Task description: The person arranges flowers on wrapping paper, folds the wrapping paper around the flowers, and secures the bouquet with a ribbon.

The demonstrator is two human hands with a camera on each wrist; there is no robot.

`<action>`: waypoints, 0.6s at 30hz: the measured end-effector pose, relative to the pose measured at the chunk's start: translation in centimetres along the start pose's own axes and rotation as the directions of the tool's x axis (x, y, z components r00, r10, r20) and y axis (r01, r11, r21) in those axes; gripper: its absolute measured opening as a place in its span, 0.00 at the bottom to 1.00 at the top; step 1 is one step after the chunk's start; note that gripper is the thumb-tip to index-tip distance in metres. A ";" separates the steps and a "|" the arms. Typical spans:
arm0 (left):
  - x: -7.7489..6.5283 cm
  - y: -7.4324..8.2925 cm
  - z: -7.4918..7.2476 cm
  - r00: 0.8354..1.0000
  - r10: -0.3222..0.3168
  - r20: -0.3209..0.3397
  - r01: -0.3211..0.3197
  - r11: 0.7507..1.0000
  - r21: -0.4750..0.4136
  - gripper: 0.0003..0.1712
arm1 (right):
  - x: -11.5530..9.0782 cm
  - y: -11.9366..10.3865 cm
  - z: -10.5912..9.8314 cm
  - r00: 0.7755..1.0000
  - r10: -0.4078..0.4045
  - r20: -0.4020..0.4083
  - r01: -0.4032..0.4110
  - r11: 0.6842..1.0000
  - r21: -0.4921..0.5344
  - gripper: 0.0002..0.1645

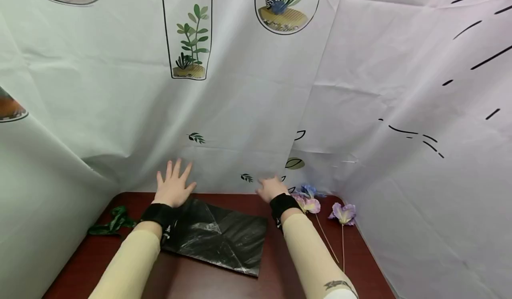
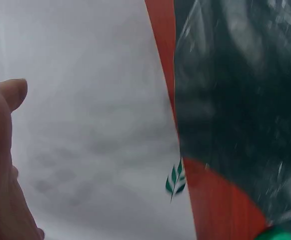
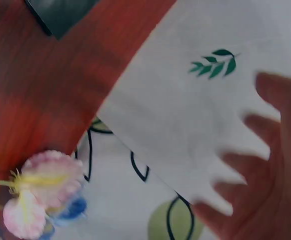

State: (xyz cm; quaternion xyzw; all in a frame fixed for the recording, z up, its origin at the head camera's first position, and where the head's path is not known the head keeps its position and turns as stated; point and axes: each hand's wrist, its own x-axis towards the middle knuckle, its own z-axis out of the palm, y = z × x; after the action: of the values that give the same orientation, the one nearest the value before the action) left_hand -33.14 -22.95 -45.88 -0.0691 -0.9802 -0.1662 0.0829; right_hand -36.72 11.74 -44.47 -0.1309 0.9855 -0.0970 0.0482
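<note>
My left hand [image 1: 174, 189] has its fingers spread wide, up against the white printed cloth at the back of the table, with nothing in it. Just below that hand, a flat black plastic sheet [image 1: 224, 237] with crease lines and a glossy surface lies on the table. My right hand [image 1: 272, 189], slightly blurred, reaches toward the cloth at the table's back edge. In the right wrist view its fingers [image 3: 258, 130] are apart and hold nothing. Close to the right wrist are pink and blue artificial flowers [image 1: 310, 203] on thin stems.
A purple artificial flower [image 1: 343, 213] lies at the table's right edge. Dark green leaves [image 1: 116, 221] sit at the left edge. White cloth [image 1: 240, 103] with plant prints hangs around the back and sides of the red-brown table [image 1: 192, 281].
</note>
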 end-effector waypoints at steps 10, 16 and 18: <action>-8.7 1.9 7.0 0.991 0.069 0.113 -0.024 0.935 -0.354 0.35 | -3.7 1.7 9.4 0.952 -0.296 0.074 0.248 0.892 0.378 0.35; -12.9 3.1 10.9 0.958 -0.024 0.286 0.143 0.903 -0.405 0.40 | -6.6 2.2 15.4 0.948 -0.276 0.161 0.179 0.877 0.447 0.42; -13.3 3.3 11.4 0.944 -0.049 0.326 0.180 0.904 -0.387 0.41 | -6.9 2.5 16.7 0.953 -0.245 0.178 0.148 0.890 0.432 0.44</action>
State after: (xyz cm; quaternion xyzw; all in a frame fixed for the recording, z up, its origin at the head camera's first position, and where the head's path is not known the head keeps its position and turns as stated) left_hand -21.17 -17.41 -57.93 -0.0518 -0.9261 -0.3608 -0.0977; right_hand -28.69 12.96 -60.84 -0.2277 0.9118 -0.2921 0.1772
